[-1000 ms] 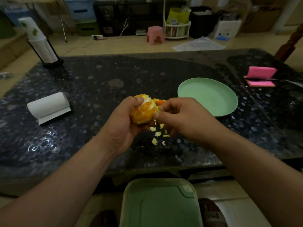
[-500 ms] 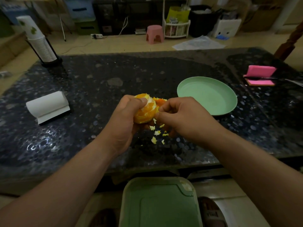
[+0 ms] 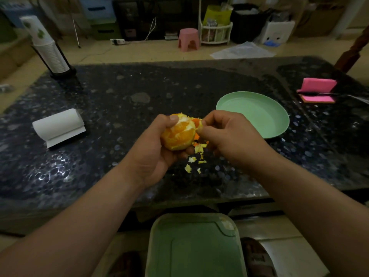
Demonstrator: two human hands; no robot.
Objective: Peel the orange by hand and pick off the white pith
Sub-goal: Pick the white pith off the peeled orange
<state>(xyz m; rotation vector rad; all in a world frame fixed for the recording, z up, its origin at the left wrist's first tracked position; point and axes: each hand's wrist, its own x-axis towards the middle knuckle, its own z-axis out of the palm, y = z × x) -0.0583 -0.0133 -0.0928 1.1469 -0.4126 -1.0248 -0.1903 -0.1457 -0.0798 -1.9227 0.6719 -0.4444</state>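
Gripping a half-peeled round orange (image 3: 178,135) beside a pale green plastic plate (image 3: 257,113), the left hand (image 3: 155,152) steadied it while the right hand (image 3: 229,136) pinched its remaining orange rind (image 3: 196,122).

Home room: stone table (image 3: 139,108), pink stool (image 3: 188,39), storage clutter behind.

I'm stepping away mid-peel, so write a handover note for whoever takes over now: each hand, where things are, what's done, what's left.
Left hand grips the orange above the table. Right hand pinches the peel strip on the orange's right side.
Peel scraps lie on the table under the hands; green plate sits to the right.
Done: near side peeled, flesh showing.
Left: pull off that strip, pick the white pith near the top; far side hidden.
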